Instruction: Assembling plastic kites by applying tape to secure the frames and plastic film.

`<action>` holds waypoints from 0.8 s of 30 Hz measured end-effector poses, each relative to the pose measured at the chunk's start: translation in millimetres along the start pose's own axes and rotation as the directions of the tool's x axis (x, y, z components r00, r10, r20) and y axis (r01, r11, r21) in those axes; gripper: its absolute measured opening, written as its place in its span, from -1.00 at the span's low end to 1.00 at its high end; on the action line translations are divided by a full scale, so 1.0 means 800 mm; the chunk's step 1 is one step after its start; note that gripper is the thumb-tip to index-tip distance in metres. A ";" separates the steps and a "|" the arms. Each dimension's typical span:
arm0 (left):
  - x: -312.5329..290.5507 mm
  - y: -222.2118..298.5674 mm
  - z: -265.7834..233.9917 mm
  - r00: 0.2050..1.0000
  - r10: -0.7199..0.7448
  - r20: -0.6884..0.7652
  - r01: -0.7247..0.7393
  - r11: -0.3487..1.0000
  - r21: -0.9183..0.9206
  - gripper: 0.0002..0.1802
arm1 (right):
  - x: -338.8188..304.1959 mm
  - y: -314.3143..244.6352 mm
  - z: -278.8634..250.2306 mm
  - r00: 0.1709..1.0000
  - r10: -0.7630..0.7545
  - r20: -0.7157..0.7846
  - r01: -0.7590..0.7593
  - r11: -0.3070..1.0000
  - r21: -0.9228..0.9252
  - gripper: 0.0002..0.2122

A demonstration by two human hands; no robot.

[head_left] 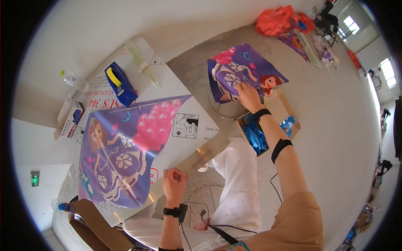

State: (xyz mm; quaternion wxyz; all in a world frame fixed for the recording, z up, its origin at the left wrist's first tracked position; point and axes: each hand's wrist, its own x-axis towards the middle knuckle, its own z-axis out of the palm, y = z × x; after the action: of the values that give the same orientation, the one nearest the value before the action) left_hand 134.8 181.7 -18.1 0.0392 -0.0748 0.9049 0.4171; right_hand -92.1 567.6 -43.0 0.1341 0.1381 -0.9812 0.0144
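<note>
My right hand (248, 95) reaches out to a purple kite sail (230, 75) printed with a cartoon princess and pink balloons, its fingers pinched at the sheet. That sail rests above a round metal stool frame (214, 108), beside the table. Near the table's front edge is my left hand (174, 184), its fingers curled in; whatever they may hold is hidden. A second purple kite (125, 159) with a similar print lies spread on the table, left of that hand. A thin rod runs diagonally across it, and another lies along its top edge.
On the table (197, 113) stand a blue tape dispenser (121, 85) with yellow tape and a bundle of thin pale sticks (142, 62). An open cardboard box (276, 104) holds blue pieces (254, 136). A plastic bottle (73, 79) is at the left; red bags (276, 21) lie far right.
</note>
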 end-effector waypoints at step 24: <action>0.000 0.003 0.002 0.998 0.013 -0.064 -0.011 0.999 0.046 -0.79 | 0.025 0.035 -0.044 0.998 -0.032 -0.045 0.040 0.981 0.189 -0.91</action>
State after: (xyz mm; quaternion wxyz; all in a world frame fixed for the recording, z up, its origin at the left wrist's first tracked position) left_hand 134.1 184.3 -17.2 0.0093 -0.0818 0.9155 0.3939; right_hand -109.0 591.6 -3.3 0.1410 0.1675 -0.9697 0.1085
